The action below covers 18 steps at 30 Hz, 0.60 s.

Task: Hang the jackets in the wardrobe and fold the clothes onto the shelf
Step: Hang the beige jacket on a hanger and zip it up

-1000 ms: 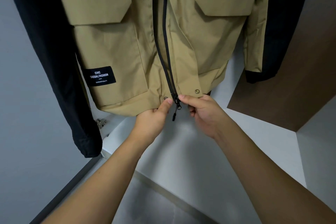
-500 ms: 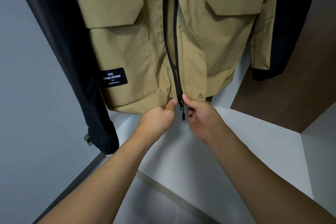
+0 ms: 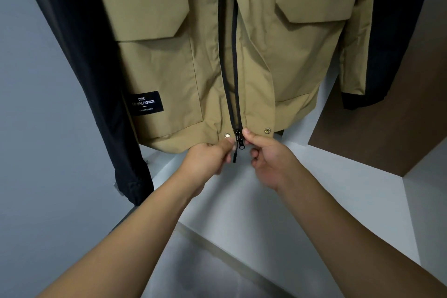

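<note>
A tan jacket (image 3: 242, 43) hangs across the top of the frame, black sleeves at upper left and upper right. At centre, the left hand (image 3: 208, 159) pinches the hem beside the zipper slider (image 3: 238, 136); the right hand (image 3: 268, 159) grips the hem on the slider's other side.

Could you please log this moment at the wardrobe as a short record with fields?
garment: khaki flap-pocket jacket, hanging, sleeves black
zip: black front zip, open above the hem; metal slider at the bottom
left hand: left hand grips the hem beside the slider
right hand: right hand pinches the hem on the other side of the slider
label: black patch reading CHIC CASUAL FASHION on the lower pocket
below: white wardrobe shelf
</note>
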{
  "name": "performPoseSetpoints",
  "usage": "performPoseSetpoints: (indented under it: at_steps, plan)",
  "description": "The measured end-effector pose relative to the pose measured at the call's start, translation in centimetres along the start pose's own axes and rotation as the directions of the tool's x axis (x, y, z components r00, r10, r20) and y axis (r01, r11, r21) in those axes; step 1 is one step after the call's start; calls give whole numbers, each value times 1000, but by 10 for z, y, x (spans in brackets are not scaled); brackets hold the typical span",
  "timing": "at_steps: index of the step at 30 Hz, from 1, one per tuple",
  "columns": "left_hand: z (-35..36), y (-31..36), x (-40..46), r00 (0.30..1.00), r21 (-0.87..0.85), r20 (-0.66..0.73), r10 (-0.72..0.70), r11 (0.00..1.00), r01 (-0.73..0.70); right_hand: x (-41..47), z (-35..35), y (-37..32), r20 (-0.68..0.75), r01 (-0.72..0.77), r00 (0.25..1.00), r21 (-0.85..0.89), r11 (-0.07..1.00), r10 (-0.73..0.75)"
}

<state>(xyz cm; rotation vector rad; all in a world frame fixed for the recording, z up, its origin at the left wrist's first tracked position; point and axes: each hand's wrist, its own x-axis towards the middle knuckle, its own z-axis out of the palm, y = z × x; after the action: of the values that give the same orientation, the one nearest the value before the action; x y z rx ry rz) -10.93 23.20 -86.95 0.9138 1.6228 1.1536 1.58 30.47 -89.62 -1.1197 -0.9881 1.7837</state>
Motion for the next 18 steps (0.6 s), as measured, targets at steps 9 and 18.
performPoseSetpoints:
  at_steps: [9,18]
  plan:
    - [-23,82,-15,714,868,245,656,179,-462,-1,-14,-14,10,88,996,-9,996,-88]
    - [-18,106,46,663,745,664,346,-227,-627,-1,-21,-18,-81,91,993,18,996,-89]
